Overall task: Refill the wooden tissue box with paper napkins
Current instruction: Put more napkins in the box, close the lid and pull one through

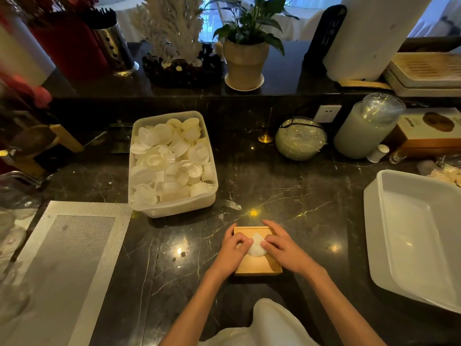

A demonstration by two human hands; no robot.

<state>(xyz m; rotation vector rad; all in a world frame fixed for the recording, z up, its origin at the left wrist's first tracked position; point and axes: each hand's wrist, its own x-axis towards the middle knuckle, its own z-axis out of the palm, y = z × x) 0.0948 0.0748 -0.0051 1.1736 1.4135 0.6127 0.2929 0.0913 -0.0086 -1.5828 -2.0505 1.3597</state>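
A square wooden tissue box rests on the dark marble counter near its front edge, lid on. A white paper napkin pokes up through the round hole in the lid. My left hand lies on the box's left side, its fingertips pinching the napkin's left edge. My right hand covers the box's right side and far corner, fingers touching the napkin's right edge. Most of the lid is hidden under both hands.
A clear plastic tub full of white lids stands behind and left of the box. A white rectangular bin sits at the right. A woven grey placemat lies at the left. Jars, a plant pot and trays line the back.
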